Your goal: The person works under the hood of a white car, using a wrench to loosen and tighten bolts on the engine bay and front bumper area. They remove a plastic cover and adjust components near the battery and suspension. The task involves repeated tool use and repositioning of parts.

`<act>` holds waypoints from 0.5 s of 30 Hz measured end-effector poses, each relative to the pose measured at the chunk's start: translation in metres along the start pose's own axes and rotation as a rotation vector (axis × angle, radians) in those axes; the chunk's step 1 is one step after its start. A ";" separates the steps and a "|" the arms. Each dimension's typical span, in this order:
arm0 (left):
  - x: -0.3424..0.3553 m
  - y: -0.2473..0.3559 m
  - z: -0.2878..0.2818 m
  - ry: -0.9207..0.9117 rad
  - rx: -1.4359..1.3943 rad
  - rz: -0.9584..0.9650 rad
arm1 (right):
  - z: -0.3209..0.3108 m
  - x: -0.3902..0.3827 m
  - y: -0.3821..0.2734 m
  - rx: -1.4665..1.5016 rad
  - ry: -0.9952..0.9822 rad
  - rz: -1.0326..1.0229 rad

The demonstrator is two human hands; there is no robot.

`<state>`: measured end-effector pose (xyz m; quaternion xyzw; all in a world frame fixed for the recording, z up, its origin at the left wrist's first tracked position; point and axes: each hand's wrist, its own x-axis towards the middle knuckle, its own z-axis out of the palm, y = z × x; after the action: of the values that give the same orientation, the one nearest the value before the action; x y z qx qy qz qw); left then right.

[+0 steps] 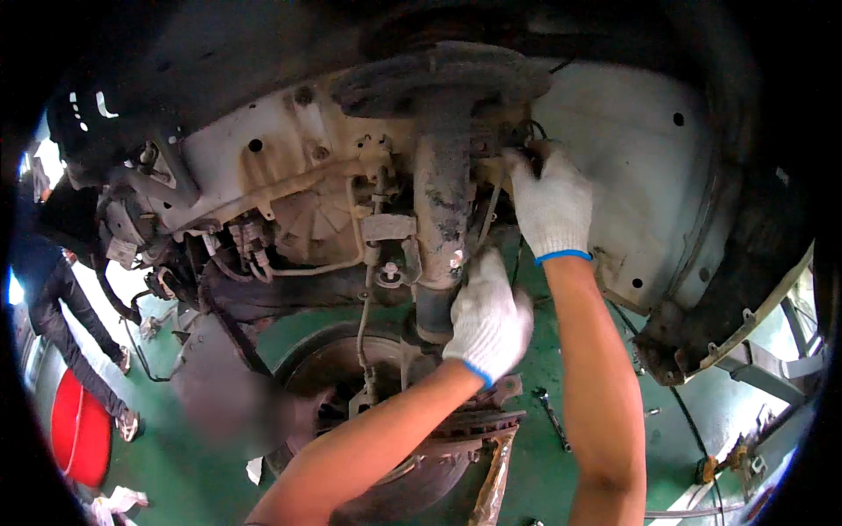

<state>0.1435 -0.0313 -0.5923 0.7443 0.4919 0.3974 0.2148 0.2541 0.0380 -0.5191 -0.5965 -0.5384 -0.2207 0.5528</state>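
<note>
The left hand (495, 311) and right hand (554, 197) flank a slim rod (491, 213) between them — whether gripping, one cannot tell; a slipping glove could bang knuckles on the strut (440, 193) alongside.

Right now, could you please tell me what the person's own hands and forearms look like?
The left hand and right hand wear matching white knitted gloves, each with a blue wrist edge. The left forearm and right forearm are bare above the gloves.
</note>
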 end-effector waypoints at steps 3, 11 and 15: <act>0.039 -0.022 0.047 0.292 0.103 -0.013 | 0.012 0.004 0.011 0.018 0.115 -0.060; 0.090 -0.016 0.050 0.247 0.020 -0.193 | 0.007 -0.009 0.011 0.024 0.217 -0.204; 0.111 -0.058 0.056 0.344 0.221 0.092 | 0.010 -0.012 0.009 0.043 0.259 -0.260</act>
<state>0.1781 0.0979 -0.6249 0.7061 0.5276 0.4715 0.0264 0.2550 0.0433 -0.5363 -0.4766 -0.5399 -0.3537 0.5969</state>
